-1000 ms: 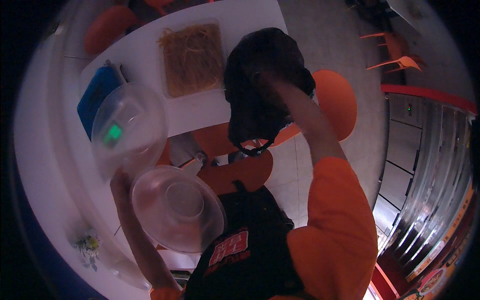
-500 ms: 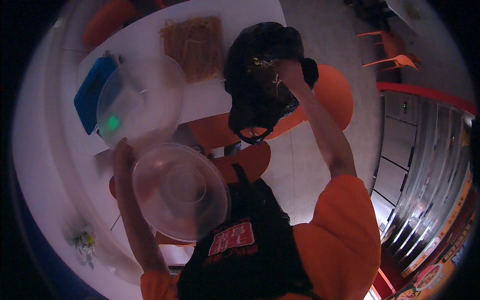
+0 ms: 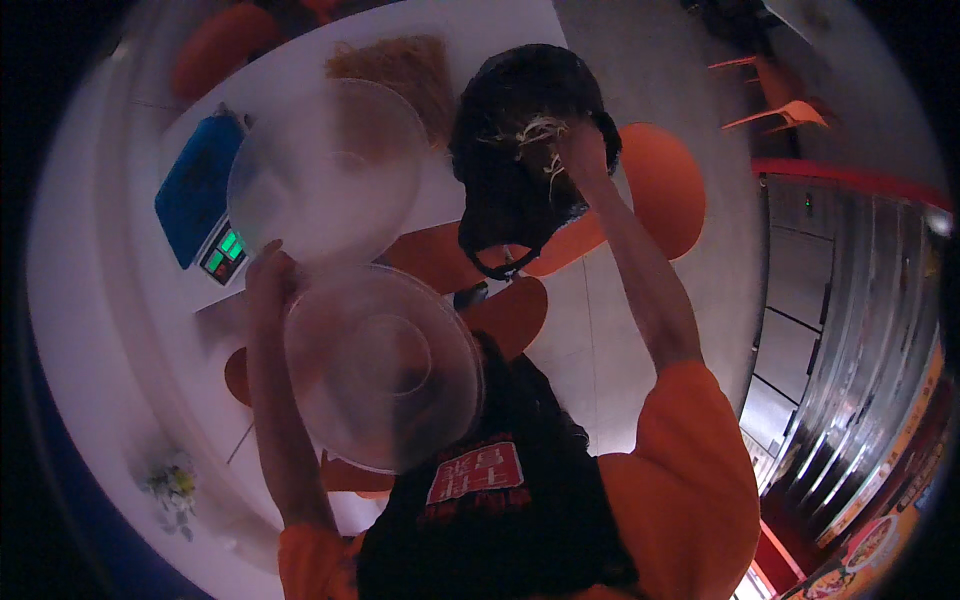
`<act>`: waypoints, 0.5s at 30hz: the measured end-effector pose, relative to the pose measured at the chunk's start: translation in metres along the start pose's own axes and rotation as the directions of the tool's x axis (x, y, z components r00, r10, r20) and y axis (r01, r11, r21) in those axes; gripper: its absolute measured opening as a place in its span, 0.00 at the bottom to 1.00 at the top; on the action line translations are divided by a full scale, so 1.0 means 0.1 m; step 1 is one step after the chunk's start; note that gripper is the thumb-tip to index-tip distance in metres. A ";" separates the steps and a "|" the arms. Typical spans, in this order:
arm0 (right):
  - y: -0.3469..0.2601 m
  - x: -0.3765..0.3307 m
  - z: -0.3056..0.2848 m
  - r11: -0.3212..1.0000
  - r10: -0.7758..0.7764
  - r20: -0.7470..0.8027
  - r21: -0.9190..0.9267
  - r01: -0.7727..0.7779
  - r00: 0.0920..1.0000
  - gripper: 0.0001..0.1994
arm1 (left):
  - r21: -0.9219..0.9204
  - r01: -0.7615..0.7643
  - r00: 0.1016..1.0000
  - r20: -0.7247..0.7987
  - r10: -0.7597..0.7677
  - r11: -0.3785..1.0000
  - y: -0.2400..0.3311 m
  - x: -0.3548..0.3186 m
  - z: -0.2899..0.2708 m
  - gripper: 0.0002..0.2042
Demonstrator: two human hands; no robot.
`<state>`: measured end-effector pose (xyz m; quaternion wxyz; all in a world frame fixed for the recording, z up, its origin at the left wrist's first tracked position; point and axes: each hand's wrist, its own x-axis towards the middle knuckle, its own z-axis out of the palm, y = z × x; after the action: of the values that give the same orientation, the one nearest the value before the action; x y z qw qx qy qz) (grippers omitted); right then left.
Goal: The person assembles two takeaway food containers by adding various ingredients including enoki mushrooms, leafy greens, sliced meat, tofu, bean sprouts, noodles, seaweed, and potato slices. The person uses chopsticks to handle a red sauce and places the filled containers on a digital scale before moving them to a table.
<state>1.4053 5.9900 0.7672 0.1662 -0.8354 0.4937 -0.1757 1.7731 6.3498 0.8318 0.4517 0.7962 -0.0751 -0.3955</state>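
My left hand (image 3: 270, 275) is closed on the rims of two round clear plastic pieces, where they meet. The upper clear round piece (image 3: 300, 190) tilts over the table; the lower clear round piece (image 3: 360, 380), with a ring in its middle, hangs before my apron. Which one is a bowl and which a lid, I cannot tell. At the mouth of a black plastic bag (image 3: 505, 200), my right hand (image 3: 583, 152) is closed, fingertips partly hidden, on pale stringy sprouts (image 3: 540, 130).
On the white table (image 3: 290, 75) lies a heap of thin brownish strands (image 3: 405, 65), partly behind the upper clear piece. A blue-topped scale (image 3: 198, 185) with a lit green display stands at left. An orange chair (image 3: 665, 190) is beside the bag.
My left hand and both clear pieces have shifted right, uncovering the scale's display and overlapping the strand heap. More pale sprouts show beside my right hand, which stays at the bag.
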 end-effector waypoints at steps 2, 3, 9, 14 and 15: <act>0.00 -0.02 -0.02 0.998 0.059 0.004 -0.029 -0.059 0.998 0.17 | -0.068 -0.037 0.999 0.007 0.038 0.997 0.09 -0.01 0.09 0.22; 0.00 -0.02 -0.04 0.998 0.056 -0.029 0.004 -0.056 0.998 0.17 | -0.038 -0.113 0.992 0.047 0.114 0.993 0.11 -0.01 0.11 0.22; -0.17 -0.13 -0.33 0.978 0.108 -0.131 0.190 -0.082 0.985 0.16 | -0.071 -0.075 0.991 0.101 0.082 0.995 0.06 0.08 0.18 0.25; -0.65 -0.40 -0.89 0.854 0.272 -0.035 0.469 -0.224 0.962 0.17 | 0.149 -0.305 0.942 0.191 0.275 0.941 0.13 0.17 0.31 0.27; -0.77 -0.44 -1.01 0.804 0.312 0.006 0.531 -0.268 0.950 0.16 | 0.107 -0.194 0.972 0.159 0.176 0.975 0.17 0.16 0.35 0.27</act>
<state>1.3988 6.0534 0.8852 0.3929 -0.6645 0.5548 -0.3102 1.7633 6.3087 0.8263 0.4304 0.7801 -0.2062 -0.4046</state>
